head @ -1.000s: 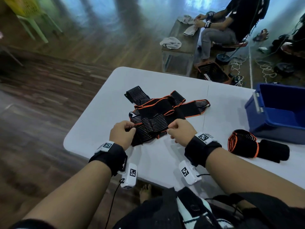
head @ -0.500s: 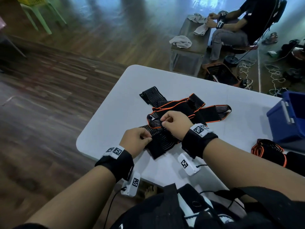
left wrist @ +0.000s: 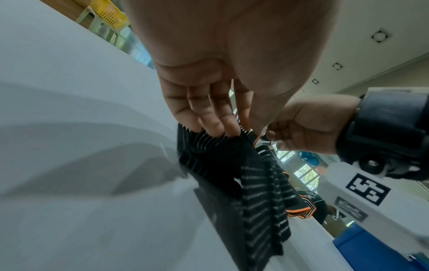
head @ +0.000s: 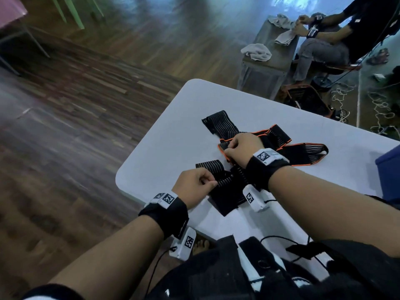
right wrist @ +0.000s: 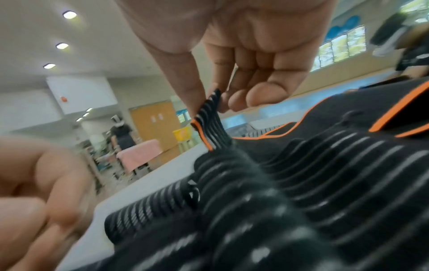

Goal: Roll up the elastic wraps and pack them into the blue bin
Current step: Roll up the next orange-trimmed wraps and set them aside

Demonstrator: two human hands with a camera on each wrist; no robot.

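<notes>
Rightward-shifted blue bin (head: 388,176) is now mostly cut off at frame edge.

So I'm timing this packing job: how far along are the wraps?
Nothing shows as packed: only a corner of the blue bin is in view, its inside unseen. In hand: the left hand pinches a striped wrap while the right hand pinches an orange-edged wrap in the loose pile on the white table. Left: rolling these tangled wraps and binning them.
</notes>
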